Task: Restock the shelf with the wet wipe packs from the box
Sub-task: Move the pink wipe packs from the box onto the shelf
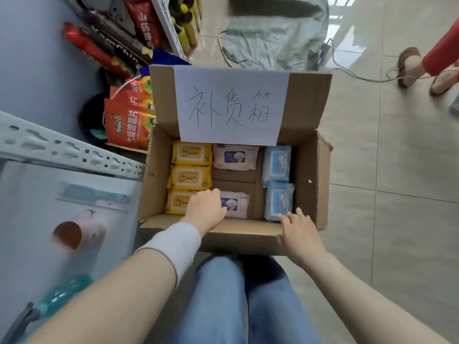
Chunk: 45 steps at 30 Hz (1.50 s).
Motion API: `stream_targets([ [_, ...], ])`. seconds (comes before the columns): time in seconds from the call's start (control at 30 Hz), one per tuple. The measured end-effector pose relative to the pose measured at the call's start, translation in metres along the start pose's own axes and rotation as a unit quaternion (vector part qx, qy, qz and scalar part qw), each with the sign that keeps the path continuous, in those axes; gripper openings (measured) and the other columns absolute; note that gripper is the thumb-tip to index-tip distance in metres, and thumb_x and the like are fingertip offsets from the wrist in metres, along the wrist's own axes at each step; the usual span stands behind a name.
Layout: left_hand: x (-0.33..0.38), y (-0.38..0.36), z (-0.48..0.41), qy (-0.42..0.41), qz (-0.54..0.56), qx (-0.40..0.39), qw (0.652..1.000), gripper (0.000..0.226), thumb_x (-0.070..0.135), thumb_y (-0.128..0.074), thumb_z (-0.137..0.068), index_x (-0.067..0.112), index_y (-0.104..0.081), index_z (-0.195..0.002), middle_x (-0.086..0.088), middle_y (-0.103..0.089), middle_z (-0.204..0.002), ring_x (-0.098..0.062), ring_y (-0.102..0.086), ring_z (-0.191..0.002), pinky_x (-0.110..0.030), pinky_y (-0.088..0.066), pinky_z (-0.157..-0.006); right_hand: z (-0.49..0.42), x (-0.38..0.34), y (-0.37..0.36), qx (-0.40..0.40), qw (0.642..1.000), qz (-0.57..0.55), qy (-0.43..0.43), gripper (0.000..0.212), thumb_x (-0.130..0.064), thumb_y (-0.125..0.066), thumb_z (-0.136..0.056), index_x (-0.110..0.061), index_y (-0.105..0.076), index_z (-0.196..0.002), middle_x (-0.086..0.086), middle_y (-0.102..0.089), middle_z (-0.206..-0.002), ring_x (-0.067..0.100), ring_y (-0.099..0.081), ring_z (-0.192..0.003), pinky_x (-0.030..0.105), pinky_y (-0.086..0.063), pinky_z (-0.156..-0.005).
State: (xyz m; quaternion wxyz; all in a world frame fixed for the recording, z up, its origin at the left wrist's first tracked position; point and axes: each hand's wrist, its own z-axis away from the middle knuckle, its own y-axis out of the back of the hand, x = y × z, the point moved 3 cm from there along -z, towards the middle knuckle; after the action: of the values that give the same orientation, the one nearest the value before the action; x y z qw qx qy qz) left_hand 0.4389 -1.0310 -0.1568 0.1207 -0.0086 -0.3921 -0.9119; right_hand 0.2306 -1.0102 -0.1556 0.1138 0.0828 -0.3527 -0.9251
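On the floor before the person's knees, an open cardboard box [310,170] stands just beside the shelf [62,150], with a handwritten paper label [231,103] fixed to its far flap. Contents: seven wet wipe packs [190,178] lying flat in three columns. There are three yellow packs [191,155] at left, two white packs [234,157] in the middle with bare cardboard between them, and two blue packs [277,162] at right.

The left hand [205,209] is inside the box, palm down, lying across the near yellow pack [175,202] and the edge of the near white pack [236,203]. Its fingers [206,194] bend downward at the knuckles. The tips are hidden, so whether they grip a pack cannot be told. The right hand [301,228] is at the near right corner, fingers spread and fairly straight, the tips touching the near edge of the near blue pack [279,199]. It holds nothing.

Assessment: the step in hand is the pick-up from the box, and no pack is lifted. The shelf surface is blurred, and nothing on it can be identified as wipes. The task is judged early, the box being well filled.

The next move calls for each hand to close round one pack. The packs sit tight against each other and the box wall, so a fingertip must work under an edge first. The packs then lift clear of the near flap and carry left to the shelf
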Motion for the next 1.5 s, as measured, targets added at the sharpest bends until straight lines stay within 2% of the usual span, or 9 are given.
stream_targets([
  [0.27, -0.012, -0.089, -0.206, 0.120, 0.186, -0.017, 0.975, 0.068, 0.032, -0.054, -0.091, 0.009, -0.019, -0.145, -0.018, -0.033, -0.142, -0.032, -0.039, -0.129, -0.039, -0.036, -0.103, -0.176, -0.028, -0.108, -0.125, 0.960, -0.247, -0.044, 0.065, -0.037, -0.052, -0.092, -0.010, -0.025, -0.144, 0.010, -0.040, -0.142, 0.024, -0.040, -0.131, 0.029, -0.032, -0.106],
  [0.43, -0.023, -0.109, -0.287, 0.150, 0.213, 0.112, 0.959, 0.075, 0.030, -0.056, -0.089, 0.006, -0.013, -0.146, -0.016, -0.029, -0.145, -0.029, -0.032, -0.132, -0.033, -0.028, -0.106, -0.245, -0.036, -0.148, -0.164, 0.926, -0.318, -0.119, 0.056, -0.042, -0.054, -0.090, -0.004, -0.043, -0.130, 0.015, -0.054, -0.129, 0.030, -0.053, -0.118, 0.032, -0.043, -0.091],
  [0.6, -0.021, -0.109, -0.293, 0.186, 0.318, 0.216, 0.904, 0.075, 0.033, -0.065, -0.083, -0.004, -0.026, -0.134, -0.019, -0.041, -0.135, -0.032, -0.041, -0.124, -0.027, -0.028, -0.098, -0.256, -0.043, -0.158, -0.161, 0.842, -0.469, -0.212, 0.070, -0.042, -0.077, -0.071, -0.008, -0.050, -0.125, 0.011, -0.061, -0.122, 0.027, -0.058, -0.111, 0.034, -0.050, -0.088],
  [0.83, -0.026, -0.106, -0.310, 0.189, 0.449, 0.118, 0.865, 0.054, 0.039, -0.070, -0.078, 0.010, -0.051, -0.119, -0.007, -0.060, -0.124, -0.025, -0.056, -0.115, -0.030, -0.046, -0.094, -0.245, -0.045, -0.163, -0.197, 0.761, -0.588, -0.189, 0.026, -0.022, -0.078, -0.072, -0.025, -0.062, -0.093, 0.002, -0.068, -0.102, 0.021, -0.064, -0.101, 0.027, -0.050, -0.083],
  [1.03, -0.032, -0.098, -0.310, 0.185, 0.491, 0.069, 0.849, 0.045, 0.046, -0.073, -0.072, 0.022, -0.052, -0.103, -0.001, -0.063, -0.116, -0.017, -0.063, -0.098, -0.025, -0.049, -0.078, -0.242, -0.052, -0.155, -0.182, 0.671, -0.697, -0.173, 0.024, -0.013, -0.075, -0.077, -0.026, -0.060, -0.090, -0.007, -0.068, -0.091, 0.008, -0.064, -0.083, 0.015, -0.050, -0.066],
  [1.13, -0.030, -0.092, -0.297, 0.150, 0.492, 0.075, 0.854, 0.044, 0.041, -0.074, -0.072, 0.021, -0.054, -0.105, 0.001, -0.063, -0.111, -0.009, -0.061, -0.084, -0.014, -0.045, -0.064, -0.235, -0.048, -0.146, -0.161, 0.680, -0.694, -0.173, 0.029, -0.016, -0.073, -0.079, -0.023, -0.059, -0.103, -0.003, -0.066, -0.100, 0.016, -0.063, -0.093, 0.027, -0.050, -0.082],
  [1.27, -0.023, -0.092, -0.270, 0.183, 0.492, 0.053, 0.849, 0.048, 0.035, -0.069, -0.080, 0.008, -0.054, -0.117, -0.011, -0.062, -0.120, -0.024, -0.063, -0.101, -0.031, -0.051, -0.076, -0.214, -0.033, -0.127, -0.129, 0.676, -0.702, -0.185, 0.035, -0.018, -0.072, -0.080, -0.022, -0.057, -0.111, -0.004, -0.067, -0.100, 0.012, -0.064, -0.091, 0.031, -0.053, -0.085],
  [1.37, -0.025, -0.085, -0.238, 0.217, 0.546, 0.061, 0.807, 0.045, 0.029, -0.067, -0.082, 0.009, -0.051, -0.119, -0.012, -0.063, -0.115, -0.025, -0.063, -0.099, -0.034, -0.052, -0.075, -0.190, -0.016, -0.111, -0.119, 0.682, -0.690, -0.210, 0.044, -0.019, -0.073, -0.079, -0.016, -0.056, -0.119, 0.004, -0.066, -0.110, 0.023, -0.063, -0.101, 0.045, -0.050, -0.094],
  [1.5, -0.036, -0.060, -0.171, 0.218, 0.575, 0.096, 0.783, 0.040, 0.022, -0.068, -0.082, 0.014, -0.049, -0.117, -0.004, -0.059, -0.110, -0.021, -0.062, -0.095, -0.039, -0.054, -0.083, -0.141, 0.008, -0.079, -0.080, 0.698, -0.673, -0.229, 0.039, -0.012, -0.074, -0.078, -0.011, -0.059, -0.114, 0.006, -0.068, -0.103, 0.022, -0.064, -0.093, 0.043, -0.054, -0.084],
])
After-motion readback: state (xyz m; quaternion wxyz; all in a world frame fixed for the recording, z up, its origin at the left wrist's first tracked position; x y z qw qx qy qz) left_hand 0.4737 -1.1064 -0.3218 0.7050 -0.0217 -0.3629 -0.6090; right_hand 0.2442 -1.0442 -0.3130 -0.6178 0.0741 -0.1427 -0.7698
